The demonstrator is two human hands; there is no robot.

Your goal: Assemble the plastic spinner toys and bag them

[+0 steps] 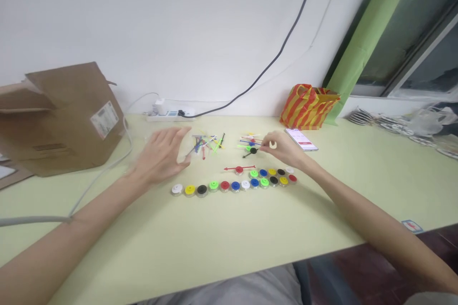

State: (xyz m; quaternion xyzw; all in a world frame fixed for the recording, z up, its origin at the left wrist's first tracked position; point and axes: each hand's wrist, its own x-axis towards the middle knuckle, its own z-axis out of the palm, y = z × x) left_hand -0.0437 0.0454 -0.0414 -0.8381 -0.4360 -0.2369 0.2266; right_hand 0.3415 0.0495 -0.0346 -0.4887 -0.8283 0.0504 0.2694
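Note:
My left hand [162, 155] hovers over the pale green table [229, 238] with its fingers spread, holding nothing, just left of a heap of thin coloured plastic pointers [206, 144]. My right hand [282, 148] is pinched on the end of a black pointer [252, 151] beside a second small heap of pointers [250, 142]. In front of both hands lie rows of round coloured discs [234, 183]. A red pointer [239, 169] sits on one disc in the back row.
A brown cardboard box [60, 116] stands at the left. A white power strip [171, 114] with cables lies by the wall. A striped orange bag [307, 105] and a phone [301, 139] are at the back right. A grey cable [93, 181] crosses the table.

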